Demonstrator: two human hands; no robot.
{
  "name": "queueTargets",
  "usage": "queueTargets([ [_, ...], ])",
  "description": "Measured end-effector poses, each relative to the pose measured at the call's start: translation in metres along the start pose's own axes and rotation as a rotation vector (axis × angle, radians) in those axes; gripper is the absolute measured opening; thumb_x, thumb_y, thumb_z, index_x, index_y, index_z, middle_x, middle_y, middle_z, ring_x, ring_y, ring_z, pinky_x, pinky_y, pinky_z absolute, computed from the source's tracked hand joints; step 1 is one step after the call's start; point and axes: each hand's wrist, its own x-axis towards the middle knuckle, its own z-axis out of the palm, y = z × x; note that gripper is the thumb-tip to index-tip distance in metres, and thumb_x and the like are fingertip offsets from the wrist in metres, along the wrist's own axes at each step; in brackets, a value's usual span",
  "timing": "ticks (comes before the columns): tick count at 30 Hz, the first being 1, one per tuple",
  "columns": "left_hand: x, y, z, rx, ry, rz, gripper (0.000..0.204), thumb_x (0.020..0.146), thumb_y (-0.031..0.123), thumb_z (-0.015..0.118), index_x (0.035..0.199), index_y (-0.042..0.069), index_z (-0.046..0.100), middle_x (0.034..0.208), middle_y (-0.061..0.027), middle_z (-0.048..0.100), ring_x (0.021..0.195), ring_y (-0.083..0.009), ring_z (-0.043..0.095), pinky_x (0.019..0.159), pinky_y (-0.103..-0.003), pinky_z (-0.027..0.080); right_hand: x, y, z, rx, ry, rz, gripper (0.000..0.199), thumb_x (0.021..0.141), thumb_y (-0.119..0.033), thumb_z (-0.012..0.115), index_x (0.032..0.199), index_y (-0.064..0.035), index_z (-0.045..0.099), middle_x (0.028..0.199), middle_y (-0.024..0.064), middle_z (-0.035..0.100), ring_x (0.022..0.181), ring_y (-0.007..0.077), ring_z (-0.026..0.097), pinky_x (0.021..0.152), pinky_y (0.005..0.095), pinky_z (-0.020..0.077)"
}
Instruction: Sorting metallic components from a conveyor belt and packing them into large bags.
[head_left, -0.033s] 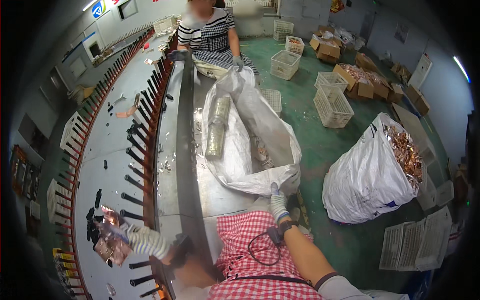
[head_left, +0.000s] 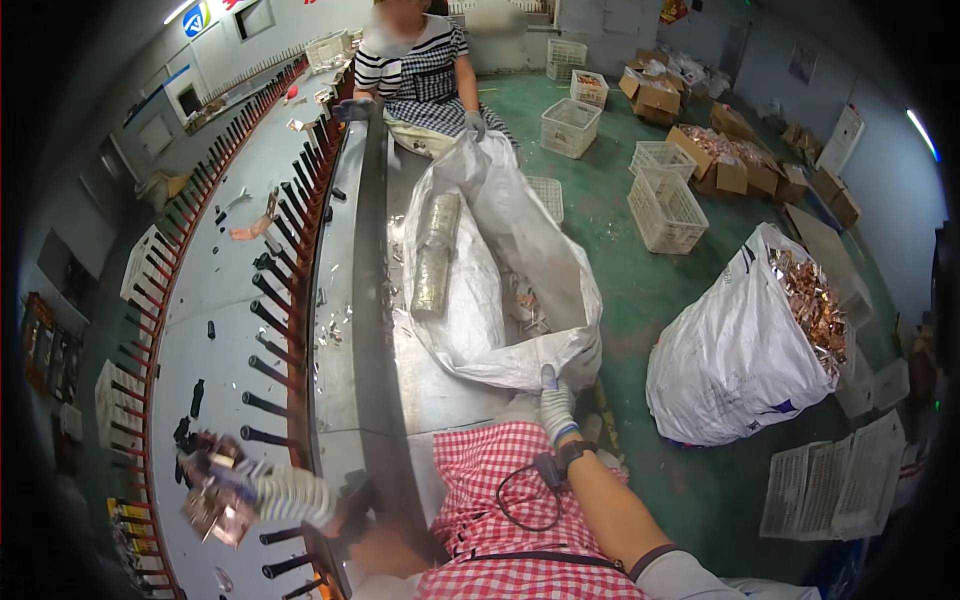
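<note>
My left hand point(head_left: 225, 490), in a striped glove, is at the lower left over the grey bench and is closed on a blurred bunch of copper-coloured scrap pieces point(head_left: 210, 510). My right hand point(head_left: 556, 404), also gloved, grips the near rim of a large white woven sack point(head_left: 500, 320) that lies open along the metal table point(head_left: 440, 390). A shiny cylindrical metal bundle point(head_left: 436, 256) rests on the sack's left side. Small scraps lie deep inside it. At the far end another person's gloved hand point(head_left: 474, 124) holds the sack's other rim.
A row of black pegs point(head_left: 272, 300) runs along the long grey bench point(head_left: 215, 290). To the right on the green floor stand a full white sack of copper scraps point(head_left: 740, 350), white plastic baskets point(head_left: 665, 212), cardboard boxes point(head_left: 722, 170) and flat white crates point(head_left: 840, 485).
</note>
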Motion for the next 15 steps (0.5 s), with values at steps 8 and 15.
queueTargets([
  [8,0.04,0.07,-0.029,-0.523,-0.339,-0.068,0.032,0.092,0.01,0.038,0.119,-0.002,0.05,0.082,-0.0051,0.058,0.062,-0.0075,0.051,0.047,-0.015,0.039,-0.041,-0.078,-0.025,0.003,-0.17,0.173,0.077,0.081,-0.071,0.032,0.084,-0.0007,0.063,0.077,0.0195,0.061,0.075,0.0324,0.059,0.073,0.0414,0.0424],
  [15,-0.09,0.221,0.031,-1.334,-1.56,-0.436,0.065,0.081,0.025,0.068,0.133,0.001,0.037,0.126,-0.0172,0.049,0.108,-0.023,0.051,0.092,-0.033,0.042,-0.044,-0.072,-0.025,0.139,-0.17,0.084,0.077,0.082,-0.069,0.034,0.086,0.002,0.063,0.076,0.0141,0.062,0.074,0.0318,0.058,0.071,0.0401,0.0423],
])
